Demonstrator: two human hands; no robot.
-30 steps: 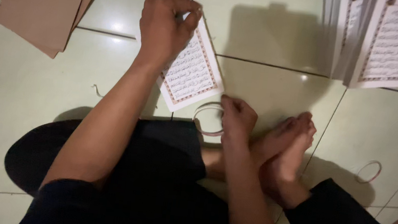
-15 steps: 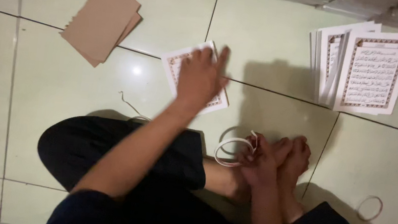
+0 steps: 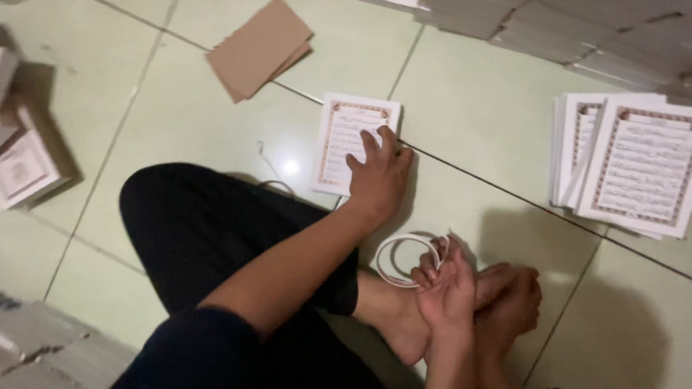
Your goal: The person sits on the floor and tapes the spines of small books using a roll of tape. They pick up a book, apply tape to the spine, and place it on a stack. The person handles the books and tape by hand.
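I see my left hand (image 3: 379, 177) lying flat with its fingers spread on a small printed booklet (image 3: 354, 143) on the floor. My right hand (image 3: 443, 287) sits closer to me, above my bare feet (image 3: 509, 298), and pinches a white strap loop (image 3: 398, 258) that curls to its left. Brown cardboard sheets (image 3: 260, 48) lie far off past the left hand. A stack of printed pages (image 3: 644, 165) lies off to the right.

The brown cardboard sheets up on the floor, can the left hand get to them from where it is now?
Probably yes. The left hand lies on the printed booklet, and only bare tile separates it from the cardboard sheets; nothing blocks the way, though it looks like a stretch.
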